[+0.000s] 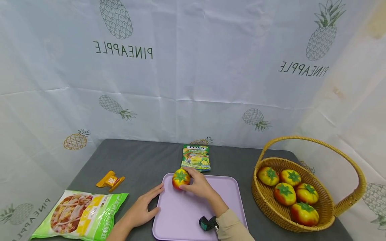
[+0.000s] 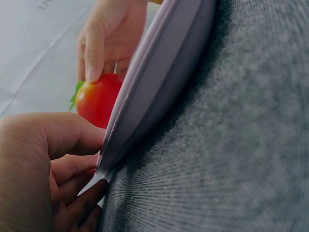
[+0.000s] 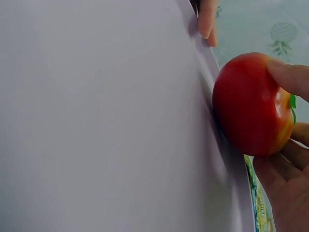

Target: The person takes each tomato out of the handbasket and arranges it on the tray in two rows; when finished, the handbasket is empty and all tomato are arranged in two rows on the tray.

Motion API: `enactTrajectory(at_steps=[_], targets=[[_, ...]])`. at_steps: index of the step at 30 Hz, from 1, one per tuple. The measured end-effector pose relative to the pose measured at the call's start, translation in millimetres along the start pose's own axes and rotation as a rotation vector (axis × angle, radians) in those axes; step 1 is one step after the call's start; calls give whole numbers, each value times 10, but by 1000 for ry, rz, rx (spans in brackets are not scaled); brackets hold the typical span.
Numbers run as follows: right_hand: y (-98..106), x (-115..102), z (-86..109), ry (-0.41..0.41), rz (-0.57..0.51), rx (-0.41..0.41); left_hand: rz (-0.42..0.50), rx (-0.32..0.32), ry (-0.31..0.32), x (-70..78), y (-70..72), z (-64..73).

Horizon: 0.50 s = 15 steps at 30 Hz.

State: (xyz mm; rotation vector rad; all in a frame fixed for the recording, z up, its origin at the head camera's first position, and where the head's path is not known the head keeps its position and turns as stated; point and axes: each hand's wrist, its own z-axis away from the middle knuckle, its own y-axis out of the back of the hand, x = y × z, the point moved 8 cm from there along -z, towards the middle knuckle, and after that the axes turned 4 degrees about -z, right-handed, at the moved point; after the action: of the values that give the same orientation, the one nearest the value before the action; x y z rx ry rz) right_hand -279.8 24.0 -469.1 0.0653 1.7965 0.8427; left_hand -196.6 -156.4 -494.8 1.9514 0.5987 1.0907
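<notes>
A glossy red and yellow tomato point(image 1: 180, 179) with a green star-shaped top is at the far left corner of a lilac tray point(image 1: 196, 211). My right hand point(image 1: 197, 184) holds it, thumb on one side and fingers on the other; the right wrist view shows the tomato point(image 3: 251, 104) close to the tray rim. At the tray's left edge, my left hand point(image 1: 141, 207) touches the rim with its thumb and fingertips, its fingers fairly straight. In the left wrist view the thumb of the left hand point(image 2: 48, 140) meets the tray rim point(image 2: 125, 104).
On the right stands a wicker basket point(image 1: 265, 207) with a tall handle, holding several similar tomatoes point(image 1: 284, 194). A green and yellow candy packet point(image 1: 196, 159) lies behind the tray. To the left are an orange wrapped piece point(image 1: 111, 180) and a green food bag point(image 1: 81, 214) on the grey table point(image 1: 138, 157).
</notes>
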Motion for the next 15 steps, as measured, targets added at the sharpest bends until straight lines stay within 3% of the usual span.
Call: enactTrajectory(at_steps=[15], targets=[[-29, 10, -32, 8, -1, -17, 20, -36, 42, -10, -4, -6]])
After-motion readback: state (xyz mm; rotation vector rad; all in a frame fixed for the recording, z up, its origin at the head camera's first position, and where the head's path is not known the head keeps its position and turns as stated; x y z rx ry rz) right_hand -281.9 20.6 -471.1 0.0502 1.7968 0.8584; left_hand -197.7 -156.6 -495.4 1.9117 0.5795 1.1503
